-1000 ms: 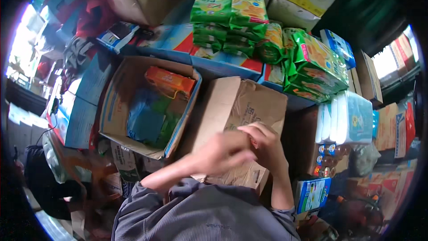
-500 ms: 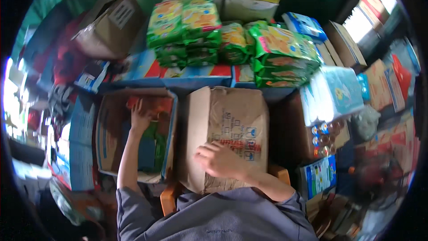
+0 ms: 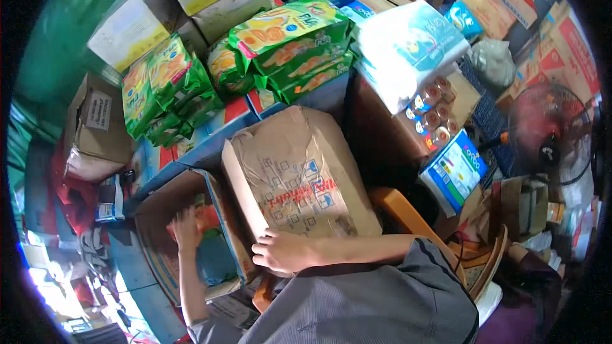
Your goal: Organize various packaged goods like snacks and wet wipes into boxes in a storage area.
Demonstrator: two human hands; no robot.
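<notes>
My left hand (image 3: pixel 186 230) reaches down into an open cardboard box (image 3: pixel 234 232) at the lower left and is smeared by motion. Right at its fingers is a red-orange packet (image 3: pixel 207 218); whether they grip it cannot be made out. Deeper in that box lies something flat and blue (image 3: pixel 215 258). A large closed brown carton (image 3: pixel 287 153) with printed marks stands to the right of the open box, tilted in view. My right hand (image 3: pixel 282 252) rests at its near left edge, fingers together and curled over the edge.
Green food packets (image 3: pixel 299 41) are stacked on blue boxes behind. To the right are a white-blue plastic-wrapped pack (image 3: pixel 414 44), small capped bottles (image 3: pixel 433 111), a blue packet (image 3: pixel 454 172) and a fan (image 3: pixel 549 134). An orange chair arm (image 3: pixel 408 220) stands beside me.
The view has turned to the right and tilted. My left hand stays in the open box, over the red-orange packet. My right hand has shifted to the closed carton's near left edge.
</notes>
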